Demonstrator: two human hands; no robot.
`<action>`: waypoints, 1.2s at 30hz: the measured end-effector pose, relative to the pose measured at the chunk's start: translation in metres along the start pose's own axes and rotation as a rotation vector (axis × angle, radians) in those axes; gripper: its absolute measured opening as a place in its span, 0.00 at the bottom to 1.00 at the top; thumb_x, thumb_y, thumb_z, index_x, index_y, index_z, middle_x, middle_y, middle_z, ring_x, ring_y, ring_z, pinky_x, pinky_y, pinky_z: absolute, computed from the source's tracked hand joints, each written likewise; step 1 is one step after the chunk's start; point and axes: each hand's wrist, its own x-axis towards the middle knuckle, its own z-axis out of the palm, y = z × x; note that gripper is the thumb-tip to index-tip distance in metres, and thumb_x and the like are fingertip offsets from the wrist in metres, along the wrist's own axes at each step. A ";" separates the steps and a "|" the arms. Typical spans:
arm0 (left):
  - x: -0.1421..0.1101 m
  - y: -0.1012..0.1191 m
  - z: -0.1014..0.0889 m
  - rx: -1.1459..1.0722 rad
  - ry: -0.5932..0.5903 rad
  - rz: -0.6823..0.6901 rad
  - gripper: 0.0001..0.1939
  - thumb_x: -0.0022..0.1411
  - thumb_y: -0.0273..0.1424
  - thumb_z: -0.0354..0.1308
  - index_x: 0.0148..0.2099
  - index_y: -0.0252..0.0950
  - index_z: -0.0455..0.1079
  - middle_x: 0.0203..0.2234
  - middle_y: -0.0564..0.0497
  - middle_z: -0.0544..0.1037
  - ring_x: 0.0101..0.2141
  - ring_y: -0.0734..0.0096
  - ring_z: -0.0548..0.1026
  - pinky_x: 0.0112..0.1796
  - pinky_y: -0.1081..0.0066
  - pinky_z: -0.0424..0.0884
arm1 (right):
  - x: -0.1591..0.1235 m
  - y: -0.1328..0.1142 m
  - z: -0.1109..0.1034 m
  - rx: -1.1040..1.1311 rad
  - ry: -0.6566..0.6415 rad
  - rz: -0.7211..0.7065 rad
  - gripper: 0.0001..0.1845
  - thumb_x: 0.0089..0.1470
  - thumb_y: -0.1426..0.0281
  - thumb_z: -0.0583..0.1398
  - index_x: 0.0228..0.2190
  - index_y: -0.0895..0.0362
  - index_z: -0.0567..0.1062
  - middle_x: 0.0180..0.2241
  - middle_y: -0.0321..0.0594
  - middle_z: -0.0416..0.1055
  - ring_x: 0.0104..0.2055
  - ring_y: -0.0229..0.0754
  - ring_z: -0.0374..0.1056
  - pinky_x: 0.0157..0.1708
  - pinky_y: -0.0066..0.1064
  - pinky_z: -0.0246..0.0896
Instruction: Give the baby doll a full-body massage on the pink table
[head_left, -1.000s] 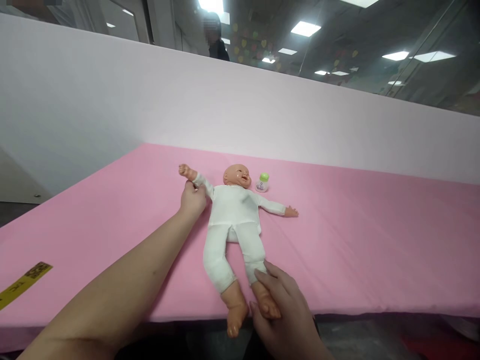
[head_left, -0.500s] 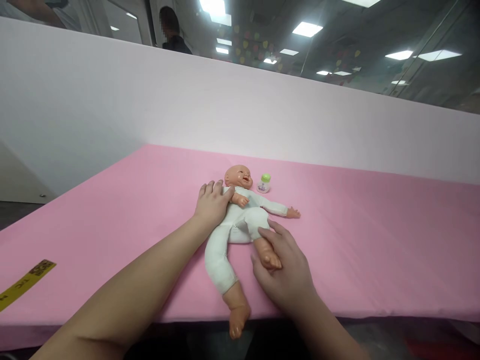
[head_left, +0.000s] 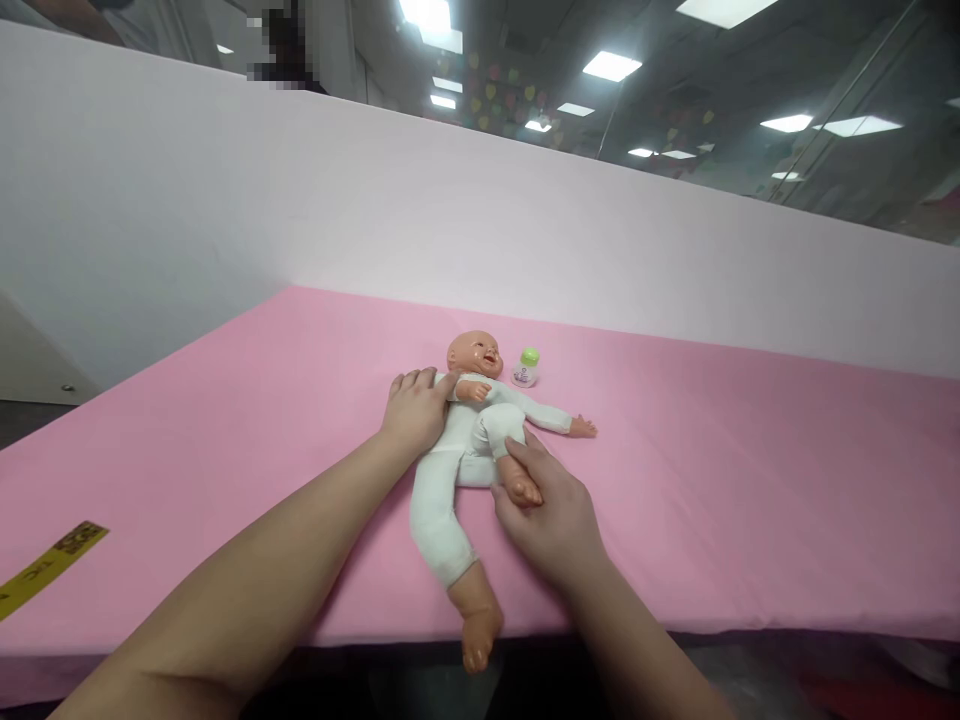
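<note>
A baby doll (head_left: 459, 430) with a bald plastic head and a white cloth body lies on its back, its feet towards me. My left hand (head_left: 416, 408) holds it at the shoulder and upper arm, thumb on top and fingers beyond. One doll arm is bent over the chest; the other stretches out to the right. My right hand (head_left: 553, 510) is closed round the lower leg on the right, which is bent up at the knee. Straight out, the other leg hangs its foot over the near edge. Close to the head stands a small clear bottle (head_left: 526, 370) with a green cap.
Pink cloth (head_left: 712, 490) covers the table. A white partition (head_left: 480, 210) rises along the back, with glass above it. At the left lies a yellow printed strip (head_left: 52, 570). Beyond the partition a person (head_left: 286, 50) is partly visible.
My right hand has moved slightly up and left, pushing the bent leg nearer the doll's belly. My left hand has shifted a little left. The person behind the partition appears further left.
</note>
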 end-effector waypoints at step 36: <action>0.001 0.010 0.000 0.025 0.011 0.079 0.25 0.70 0.30 0.54 0.66 0.51 0.70 0.60 0.41 0.71 0.61 0.43 0.65 0.61 0.45 0.58 | -0.023 -0.003 -0.017 -0.144 0.100 -0.141 0.24 0.57 0.68 0.62 0.55 0.56 0.77 0.61 0.51 0.72 0.60 0.54 0.73 0.57 0.45 0.75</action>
